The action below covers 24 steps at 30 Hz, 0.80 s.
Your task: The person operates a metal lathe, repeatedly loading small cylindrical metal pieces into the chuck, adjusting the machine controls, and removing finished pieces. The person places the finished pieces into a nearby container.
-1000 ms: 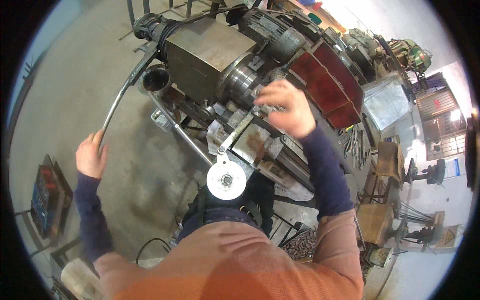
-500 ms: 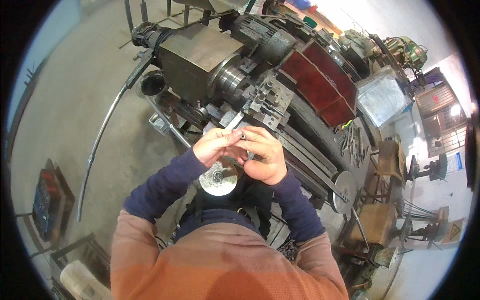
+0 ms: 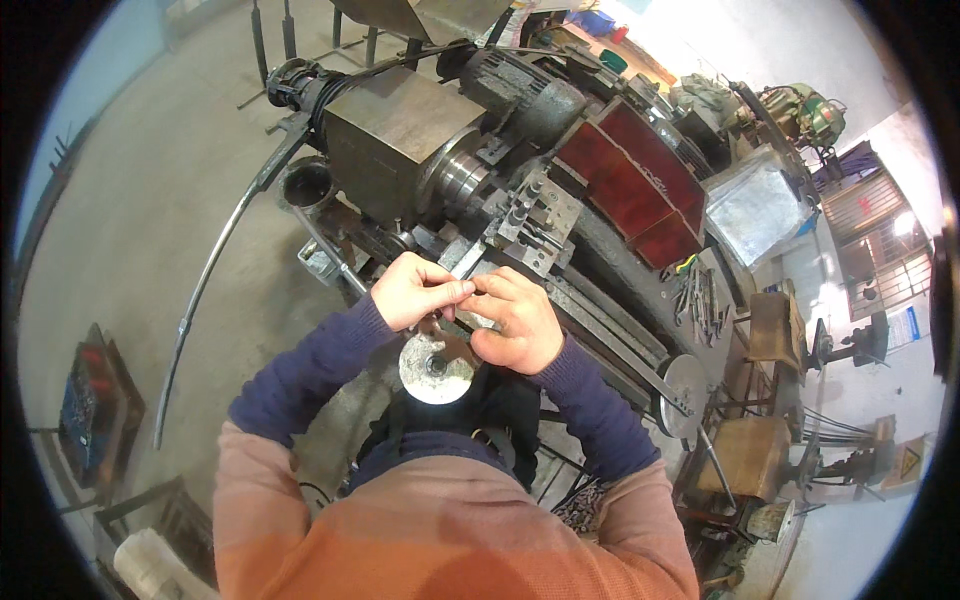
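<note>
My left hand [image 3: 412,293] and my right hand [image 3: 522,325] meet in front of the lathe's tool post [image 3: 540,222]. Their fingertips are pinched together around a small dark cylindrical metal part, mostly hidden by the fingers. Thumb and forefinger of my left hand press at its left side; the right fingers curl in from the other side. Just below the hands is a round metal handwheel [image 3: 425,378], with neither hand gripping it. The lathe's chuck or spindle nose [image 3: 464,180] is ahead, left of the tool post.
A box-shaped headstock [image 3: 390,130] stands ahead on the left, with a long metal lever [image 3: 196,300] sloping down beside it. A red metal box [image 3: 632,180] and several hand tools [image 3: 703,300] rest behind the bed. A larger wheel [image 3: 684,396] is at right.
Both hands have shifted slightly left and closer around the part. Its round, holed end, which showed between the fingers before, is now mostly covered. The handwheel shows more fully.
</note>
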### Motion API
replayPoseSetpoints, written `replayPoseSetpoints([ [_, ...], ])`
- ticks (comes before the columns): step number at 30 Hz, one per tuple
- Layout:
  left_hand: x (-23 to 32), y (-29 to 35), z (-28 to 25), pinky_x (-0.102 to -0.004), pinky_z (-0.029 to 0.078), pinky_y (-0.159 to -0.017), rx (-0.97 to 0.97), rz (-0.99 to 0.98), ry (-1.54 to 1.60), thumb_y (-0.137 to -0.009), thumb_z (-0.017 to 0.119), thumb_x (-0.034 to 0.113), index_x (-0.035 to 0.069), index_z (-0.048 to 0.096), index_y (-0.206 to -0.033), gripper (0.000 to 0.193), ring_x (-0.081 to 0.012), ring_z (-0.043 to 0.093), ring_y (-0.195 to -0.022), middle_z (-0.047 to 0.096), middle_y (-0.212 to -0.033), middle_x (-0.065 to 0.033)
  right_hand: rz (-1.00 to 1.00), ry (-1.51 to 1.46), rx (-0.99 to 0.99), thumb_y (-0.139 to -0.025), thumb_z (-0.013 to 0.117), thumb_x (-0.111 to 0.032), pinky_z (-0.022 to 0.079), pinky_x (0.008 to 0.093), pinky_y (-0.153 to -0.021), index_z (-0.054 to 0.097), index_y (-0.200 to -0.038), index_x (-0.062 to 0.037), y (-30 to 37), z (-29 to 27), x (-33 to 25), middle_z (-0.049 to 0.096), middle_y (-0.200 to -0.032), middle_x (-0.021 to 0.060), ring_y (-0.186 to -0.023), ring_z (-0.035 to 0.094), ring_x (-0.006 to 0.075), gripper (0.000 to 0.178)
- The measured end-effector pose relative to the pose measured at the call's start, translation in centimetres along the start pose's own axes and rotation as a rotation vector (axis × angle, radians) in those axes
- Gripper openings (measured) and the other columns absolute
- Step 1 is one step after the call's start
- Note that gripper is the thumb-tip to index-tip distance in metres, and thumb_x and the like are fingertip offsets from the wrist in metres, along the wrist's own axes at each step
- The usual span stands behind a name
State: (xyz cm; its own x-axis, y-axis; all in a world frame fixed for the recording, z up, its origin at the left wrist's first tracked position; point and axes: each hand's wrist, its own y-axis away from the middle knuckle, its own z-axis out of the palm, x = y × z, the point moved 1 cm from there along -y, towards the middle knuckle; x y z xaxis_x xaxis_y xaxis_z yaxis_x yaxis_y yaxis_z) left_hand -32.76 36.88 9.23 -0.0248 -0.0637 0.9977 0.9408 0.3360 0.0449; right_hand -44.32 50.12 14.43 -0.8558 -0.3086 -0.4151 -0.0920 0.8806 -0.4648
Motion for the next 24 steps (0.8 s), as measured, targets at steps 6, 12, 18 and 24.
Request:
replayPoseSetpoints([
  [6,1.8,0.7,-1.9,-0.0218,0.046,-0.06,-0.079,0.127,-0.032,-0.087,0.058,0.019,-0.002,0.066,-0.086,0.022,-0.0063,0.056,-0.063,0.062,-0.068,-0.0024,-0.056,-0.07,-0.104,-0.054,0.057,-0.015,0.046,0.0374,-0.068,0.063,-0.077,-0.0053,-2.4,-0.4,1.4,0.061,-0.083,0.0099,-0.077,0.055,0.0299,0.025],
  [12,3.3,6.8,-12.1,-0.039,0.046,-0.061,0.432,0.295,-1.088,-0.082,0.057,0.028,0.002,0.062,-0.093,0.028,-0.0332,0.059,-0.068,0.061,-0.073,-0.0171,0.065,0.469,-0.19,-0.053,0.059,-0.018,0.045,0.0378,-0.072,0.069,-0.078,-0.0074,-6.3,-1.3,9.4,0.064,-0.087,0.0083,-0.083,0.055,0.0271,0.029],
  [18,-0.4,18.5,-21.3,-0.0409,0.045,-0.066,0.752,-0.021,-1.572,-0.08,0.06,0.025,0.006,0.058,-0.102,0.03,-0.0332,0.057,-0.073,0.06,-0.075,-0.0157,0.425,0.642,-0.415,-0.055,0.058,-0.02,0.043,0.0374,-0.078,0.072,-0.075,-0.0148,-9.1,1.3,14.0,0.066,-0.081,0.0068,-0.091,0.057,0.024,0.025],
  [24,-6.3,21.9,-23.8,-0.0438,0.046,-0.065,0.787,-0.393,-1.24,-0.075,0.062,0.026,0.004,0.053,-0.099,0.034,-0.0374,0.058,-0.075,0.06,-0.075,-0.0174,0.43,0.564,-0.441,-0.052,0.058,-0.019,0.048,0.0368,-0.077,0.072,-0.081,-0.0153,-9.7,1.5,14.3,0.066,-0.084,0.0084,-0.091,0.057,0.0265,0.033],
])
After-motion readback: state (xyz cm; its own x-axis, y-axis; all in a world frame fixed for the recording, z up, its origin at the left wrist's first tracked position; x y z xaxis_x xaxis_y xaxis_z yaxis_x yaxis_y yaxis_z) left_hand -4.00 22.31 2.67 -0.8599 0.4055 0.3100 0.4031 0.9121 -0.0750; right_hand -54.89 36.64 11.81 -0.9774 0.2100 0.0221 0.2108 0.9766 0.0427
